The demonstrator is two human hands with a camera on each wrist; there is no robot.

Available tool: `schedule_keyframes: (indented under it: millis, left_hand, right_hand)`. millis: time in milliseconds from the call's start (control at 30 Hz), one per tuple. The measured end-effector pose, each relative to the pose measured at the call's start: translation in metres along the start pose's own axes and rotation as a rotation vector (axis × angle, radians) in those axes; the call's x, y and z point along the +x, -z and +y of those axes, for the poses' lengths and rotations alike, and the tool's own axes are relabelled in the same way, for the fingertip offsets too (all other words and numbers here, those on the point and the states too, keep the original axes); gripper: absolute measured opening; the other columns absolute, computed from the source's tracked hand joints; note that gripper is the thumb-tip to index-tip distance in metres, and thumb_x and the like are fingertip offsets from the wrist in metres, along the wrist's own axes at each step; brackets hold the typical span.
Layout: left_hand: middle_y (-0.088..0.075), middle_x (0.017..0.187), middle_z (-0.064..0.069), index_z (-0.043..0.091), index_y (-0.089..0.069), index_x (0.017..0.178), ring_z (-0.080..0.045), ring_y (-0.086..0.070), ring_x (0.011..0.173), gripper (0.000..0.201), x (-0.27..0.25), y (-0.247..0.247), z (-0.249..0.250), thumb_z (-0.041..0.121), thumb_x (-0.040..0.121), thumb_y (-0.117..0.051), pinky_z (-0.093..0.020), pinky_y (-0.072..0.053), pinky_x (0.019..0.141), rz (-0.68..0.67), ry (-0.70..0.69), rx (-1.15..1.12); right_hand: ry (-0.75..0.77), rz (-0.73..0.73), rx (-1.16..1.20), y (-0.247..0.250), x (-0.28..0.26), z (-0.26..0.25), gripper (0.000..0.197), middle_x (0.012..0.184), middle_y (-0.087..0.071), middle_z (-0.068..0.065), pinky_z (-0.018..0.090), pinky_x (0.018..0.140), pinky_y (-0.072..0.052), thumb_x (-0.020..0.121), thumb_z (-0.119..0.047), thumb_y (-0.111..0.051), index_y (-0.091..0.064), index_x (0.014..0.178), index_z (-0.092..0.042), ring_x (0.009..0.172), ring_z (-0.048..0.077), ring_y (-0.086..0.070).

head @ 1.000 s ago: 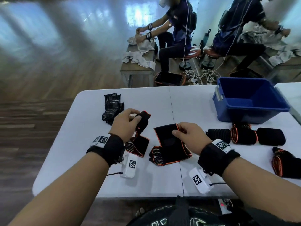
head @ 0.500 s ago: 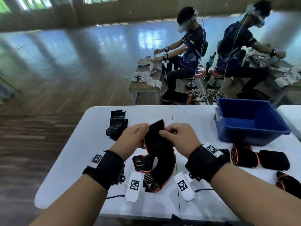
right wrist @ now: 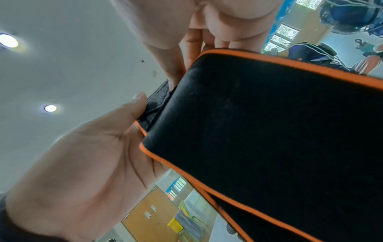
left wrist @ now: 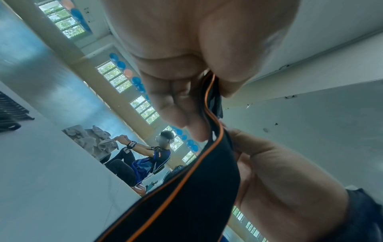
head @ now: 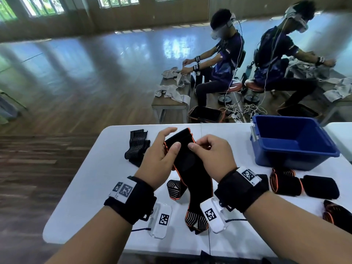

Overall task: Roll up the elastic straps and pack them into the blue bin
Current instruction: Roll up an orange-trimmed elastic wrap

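A black elastic strap (head: 190, 168) with orange trim hangs between my hands above the white table (head: 91, 187); its striped lower end (head: 196, 220) reaches the tabletop. My left hand (head: 172, 141) pinches the strap's top edge (left wrist: 209, 101) between thumb and fingers. My right hand (head: 198, 146) grips the same top end from the right, with its fingers curled. The strap's top end (right wrist: 157, 104) is bent over between the hands. The empty blue bin (head: 291, 141) stands at the table's far right. Three rolled straps (head: 283, 181) (head: 320, 187) (head: 337, 212) lie in front of it.
A black-and-white striped strap (head: 137, 147) lies unrolled at the far left of the table. A second white table (head: 341, 134) adjoins on the right. Beyond the far edge, two seated people work at benches, with a dark basket (head: 205, 114) and cables on the floor.
The strap has come up off the table. My right hand left the flat part and joined my left at the top end, which is now bent over. The head view has tilted up.
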State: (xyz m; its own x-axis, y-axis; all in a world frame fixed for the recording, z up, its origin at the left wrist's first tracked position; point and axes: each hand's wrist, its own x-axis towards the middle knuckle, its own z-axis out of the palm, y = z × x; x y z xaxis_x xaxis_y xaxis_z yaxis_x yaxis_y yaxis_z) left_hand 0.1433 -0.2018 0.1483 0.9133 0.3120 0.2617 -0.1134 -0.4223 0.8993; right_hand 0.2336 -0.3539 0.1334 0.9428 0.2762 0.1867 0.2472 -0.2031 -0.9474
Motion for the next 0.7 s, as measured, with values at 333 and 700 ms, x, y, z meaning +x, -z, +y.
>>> schedule_keyframes:
  millis: [333,700]
  left_hand:
    - [-0.068,0.078,-0.007,0.036,-0.06,0.121,-0.018,-0.064,0.061,0.026,0.001,-0.006,0.005,0.019,0.101,-0.06,-0.032,-0.056,0.055,-0.042,-0.05,-0.034]
    - [-0.071,0.091,0.016,0.027,-0.065,0.121,-0.01,-0.068,0.068,0.022,0.01,-0.017,0.013,0.018,0.102,-0.058,-0.031,-0.059,0.053,0.129,-0.017,-0.065]
  right_hand:
    - [0.031,0.117,0.031,0.004,-0.005,-0.007,0.016,0.069,-0.069,-0.002,0.031,0.065,-0.054,0.083,-0.026,-0.077,-0.067,0.072,-0.019,0.066,0.012,-0.063]
    - [0.279,0.076,-0.267,0.002,-0.019,-0.007,0.031,0.093,-0.054,-0.009,0.024,0.075,-0.044,0.072,-0.039,-0.079,-0.06,0.088,-0.021,0.085,0.01,-0.052]
